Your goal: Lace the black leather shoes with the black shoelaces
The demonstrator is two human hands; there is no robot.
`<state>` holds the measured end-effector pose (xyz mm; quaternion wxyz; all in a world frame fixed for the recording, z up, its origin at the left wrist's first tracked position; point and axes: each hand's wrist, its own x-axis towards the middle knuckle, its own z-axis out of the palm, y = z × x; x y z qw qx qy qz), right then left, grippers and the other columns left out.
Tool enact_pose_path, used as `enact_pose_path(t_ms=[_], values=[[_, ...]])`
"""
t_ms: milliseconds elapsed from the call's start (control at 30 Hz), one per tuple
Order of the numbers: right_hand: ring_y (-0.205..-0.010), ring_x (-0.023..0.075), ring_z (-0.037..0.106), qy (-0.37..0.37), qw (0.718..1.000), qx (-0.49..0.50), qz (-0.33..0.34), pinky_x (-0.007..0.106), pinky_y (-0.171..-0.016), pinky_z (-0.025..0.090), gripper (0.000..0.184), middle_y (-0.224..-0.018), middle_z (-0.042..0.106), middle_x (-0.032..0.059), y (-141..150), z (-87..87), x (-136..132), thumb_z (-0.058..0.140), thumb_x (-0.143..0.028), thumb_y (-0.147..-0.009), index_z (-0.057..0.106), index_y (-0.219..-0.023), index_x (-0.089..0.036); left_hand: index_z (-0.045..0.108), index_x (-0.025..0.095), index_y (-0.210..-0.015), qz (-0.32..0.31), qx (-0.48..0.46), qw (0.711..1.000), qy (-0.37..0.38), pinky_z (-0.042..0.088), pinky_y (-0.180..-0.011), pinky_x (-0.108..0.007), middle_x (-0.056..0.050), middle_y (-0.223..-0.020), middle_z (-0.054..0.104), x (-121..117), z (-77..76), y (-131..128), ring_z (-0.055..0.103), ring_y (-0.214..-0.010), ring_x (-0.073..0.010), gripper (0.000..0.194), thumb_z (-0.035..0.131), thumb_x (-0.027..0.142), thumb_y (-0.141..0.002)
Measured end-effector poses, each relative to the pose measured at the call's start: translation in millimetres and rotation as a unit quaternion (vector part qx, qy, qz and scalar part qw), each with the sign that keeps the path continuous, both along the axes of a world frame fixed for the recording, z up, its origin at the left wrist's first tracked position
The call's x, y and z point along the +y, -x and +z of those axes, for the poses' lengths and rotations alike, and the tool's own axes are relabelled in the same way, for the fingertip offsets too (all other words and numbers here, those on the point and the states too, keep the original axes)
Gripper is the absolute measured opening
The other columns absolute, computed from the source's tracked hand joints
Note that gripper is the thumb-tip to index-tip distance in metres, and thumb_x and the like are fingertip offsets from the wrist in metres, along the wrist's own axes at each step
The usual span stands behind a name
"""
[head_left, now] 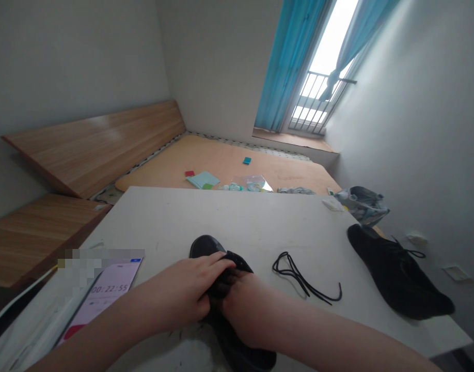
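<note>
A black shoe lies on the white table in front of me, its toe pointing away. My left hand grips the shoe's upper from the left, with fingers over the lacing flaps and the thumb lower down. At the shoe's opening, my right hand is closed on the upper; its fingertips are largely hidden in the shoe. No lace shows in the visible part of this shoe. To the right, a loose black shoelace lies folded on the table.
A second black shoe, with its lace tied, sits at the table's right edge. On the left lies a phone showing a timer. Beyond the white table is a bed board with several small items. A plastic bag stands behind the right corner.
</note>
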<state>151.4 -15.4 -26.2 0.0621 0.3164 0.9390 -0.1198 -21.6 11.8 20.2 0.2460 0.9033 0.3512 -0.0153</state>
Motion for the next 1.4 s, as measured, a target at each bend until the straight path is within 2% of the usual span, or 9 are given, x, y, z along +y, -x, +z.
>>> enact_pose_path(t_ms=[100,233,400,633,767,933,1133,1300,1400], values=[[-0.120,0.0411,0.057,0.004,0.999,-0.042,0.021,0.056,-0.111,0.036,0.041,-0.118,0.067,0.0299,-9.7,20.3,-8.5,0.068,-0.016,-0.078,0.068,-0.114,0.004,0.046,0.019,-0.144,0.000,-0.007,1.000,0.005,0.044,-0.110,-0.042,-0.011,-0.151,0.047,0.2,0.9,-0.5,0.051,-0.133,-0.0279,0.075,0.051,0.005,-0.071],[-0.108,0.0340,0.066,0.011,0.994,-0.102,0.027,0.052,-0.114,0.034,0.032,-0.105,0.075,0.0212,-14.0,33.4,-15.7,0.062,-0.015,-0.080,0.073,-0.108,-0.004,0.049,0.020,-0.141,-0.003,-0.019,1.000,0.006,0.046,-0.108,-0.042,-0.010,-0.149,0.050,0.2,1.2,-0.1,0.055,-0.129,-0.0279,0.069,0.052,0.006,-0.073],[-0.104,0.0382,0.067,0.009,0.987,-0.159,0.029,0.054,-0.118,0.024,0.019,-0.089,0.078,0.0161,-13.9,14.8,-14.4,0.070,-0.013,-0.070,0.079,-0.086,-0.012,0.047,0.020,-0.142,-0.001,-0.020,1.000,-0.009,0.045,-0.109,-0.042,-0.011,-0.150,0.049,-0.2,-0.8,2.0,0.053,-0.131,-0.0275,0.067,0.052,0.008,-0.076],[-0.112,0.0412,0.062,0.019,0.993,-0.115,-0.002,0.053,-0.118,0.023,0.031,-0.098,0.076,0.0190,-16.7,-7.3,-18.1,0.075,-0.007,-0.064,0.078,-0.095,-0.008,0.047,0.019,-0.142,-0.003,-0.014,1.000,-0.001,0.046,-0.107,-0.044,-0.012,-0.149,0.049,0.7,1.7,0.5,0.055,-0.129,-0.0285,0.067,0.051,0.007,-0.076],[-0.103,0.0403,0.067,0.023,0.994,-0.105,0.016,0.056,-0.114,0.030,0.027,-0.092,0.077,0.0186,-15.4,9.2,-19.5,0.074,-0.008,-0.067,0.078,-0.093,-0.007,0.048,0.020,-0.141,-0.007,-0.019,1.000,-0.003,0.047,-0.105,-0.043,-0.010,-0.145,0.053,0.4,0.5,1.0,0.057,-0.125,-0.0277,0.067,0.051,0.008,-0.075],[-0.068,0.0262,0.071,0.056,0.974,-0.185,0.116,0.052,-0.112,0.034,0.014,-0.068,0.076,0.0109,-17.3,41.9,-14.3,0.077,-0.014,-0.065,0.079,-0.079,-0.014,0.047,0.020,-0.142,-0.003,-0.015,1.000,-0.006,0.046,-0.107,-0.043,-0.010,-0.147,0.051,0.9,-2.3,3.0,0.056,-0.127,-0.0278,0.068,0.050,0.008,-0.076],[-0.061,0.0217,0.069,0.065,0.976,-0.135,0.160,0.046,-0.113,0.034,0.009,-0.066,0.076,0.0099,-28.8,50.4,-8.2,0.071,-0.017,-0.073,0.078,-0.072,-0.012,0.053,0.018,-0.137,0.005,0.010,0.999,-0.039,0.049,-0.102,-0.043,-0.013,-0.143,0.054,-4.1,9.2,-7.1,0.059,-0.122,-0.0284,0.057,0.051,0.006,-0.081],[-0.083,0.0210,0.071,0.089,0.996,0.032,0.000,0.037,-0.116,0.031,0.023,-0.083,0.078,0.0091,-37.1,58.9,-27.4,0.059,-0.009,-0.081,0.077,-0.096,-0.013,0.065,0.012,-0.124,0.006,0.048,0.991,-0.123,0.055,-0.091,-0.042,-0.018,-0.133,0.062,-29.2,7.7,-26.5,0.062,-0.114,-0.0318,0.035,0.049,0.012,-0.092],[-0.089,0.0168,0.069,0.137,0.965,0.174,-0.143,0.031,-0.103,0.044,0.034,-0.090,0.076,0.0032,-61.7,62.0,-38.8,0.047,-0.009,-0.090,0.072,-0.109,-0.023,0.063,0.007,-0.128,-0.030,0.070,0.983,-0.167,0.055,-0.090,-0.047,-0.023,-0.136,0.059,-44.2,-7.5,-34.5,0.062,-0.116,-0.0362,0.039,0.040,0.020,-0.100]])
